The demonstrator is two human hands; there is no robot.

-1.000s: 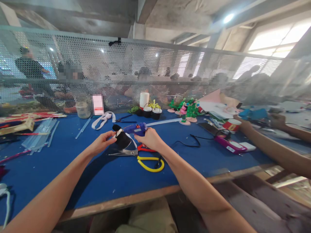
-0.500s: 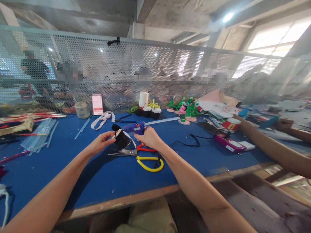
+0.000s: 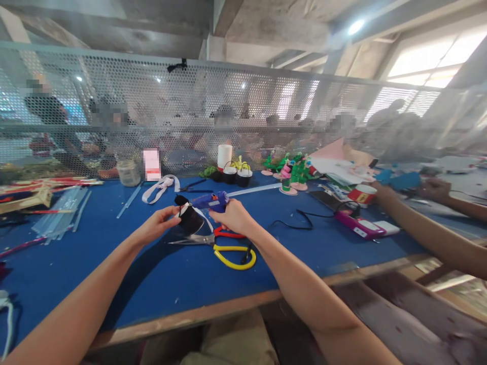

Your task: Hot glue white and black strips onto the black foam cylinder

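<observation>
Between the fingers of my left hand (image 3: 162,223) is a small black cup (image 3: 191,220), tilted over the table, with a white inside. My right hand (image 3: 233,217) is wrapped round a blue glue gun (image 3: 213,201), whose nozzle points left at the cup's rim. A long clear glue stick (image 3: 254,190) runs out from the back of the gun. Under the cup and my right hand lie scissors (image 3: 235,257) with one yellow and one red handle, blades to the left. A white ribbon strip shows between cup and gun.
Two black buckets (image 3: 244,176) and stacked white cups (image 3: 224,156) stand at the back. Small green trees (image 3: 299,175) are right of them. Loose glue sticks (image 3: 63,210) lie left, near a white ribbon roll (image 3: 162,188). A co-worker's arm (image 3: 414,223) reaches in beside a purple device (image 3: 359,225).
My hands, the cup and the glue gun stay almost still. At the far right a co-worker's hand and a blue piece have shifted slightly. A person behind the mesh has moved left.
</observation>
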